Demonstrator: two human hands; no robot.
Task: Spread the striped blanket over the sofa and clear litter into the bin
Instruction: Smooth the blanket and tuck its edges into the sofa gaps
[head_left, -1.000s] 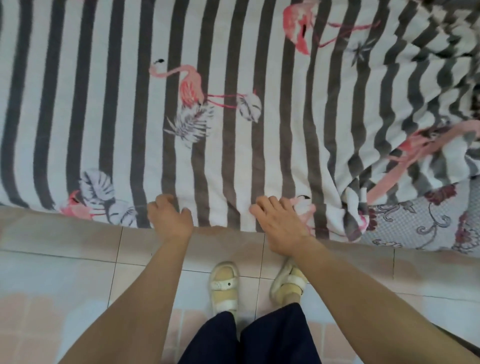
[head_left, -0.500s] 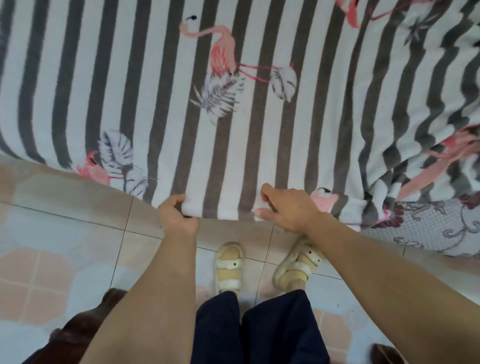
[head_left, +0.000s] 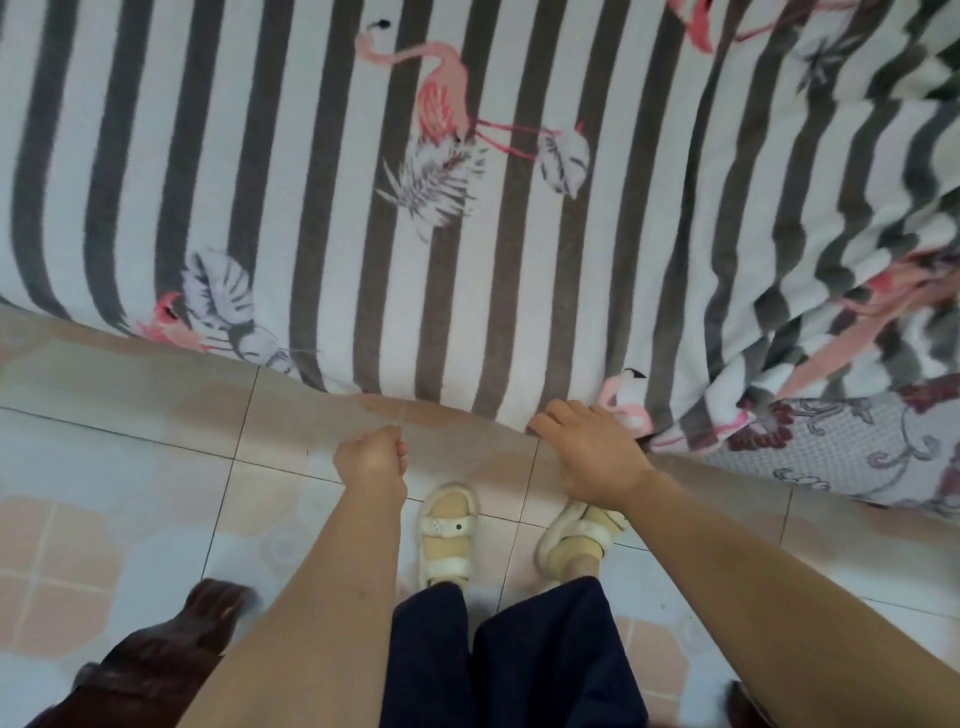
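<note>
Floor: pale tiles (head_left: 130, 467) with peach octagon patterns run under us, and our sandalled feet (head_left: 449, 535) stand just short of the sofa front.
Blanket: the striped blanket (head_left: 322, 197) lies across the seat, grey and white bands with pink flamingos and leaf prints, its lower edge hanging just above the tiles.
Right side: it's bunched into wavy folds (head_left: 852, 291) here, and the floral sofa cover (head_left: 841, 447) pokes out bare below them.
Right hand: our right hand (head_left: 589, 452) rests at the hem, fingers curled onto the edge by a flamingo print; whether it truly pinches the cloth, we cannot tell.
Left hand: our left hand (head_left: 371, 460) is curled into a loose fist over the tiles, clear of the blanket, holding nothing we can see.
Step in hand: we judge it's evening out the front hem.
Doing it well: take the edge with both hands, draw rightward, pull the folds flat until the floral cover is hidden.
Nearby: dark brown wooden furniture (head_left: 156, 660) sits at lower left.
</note>
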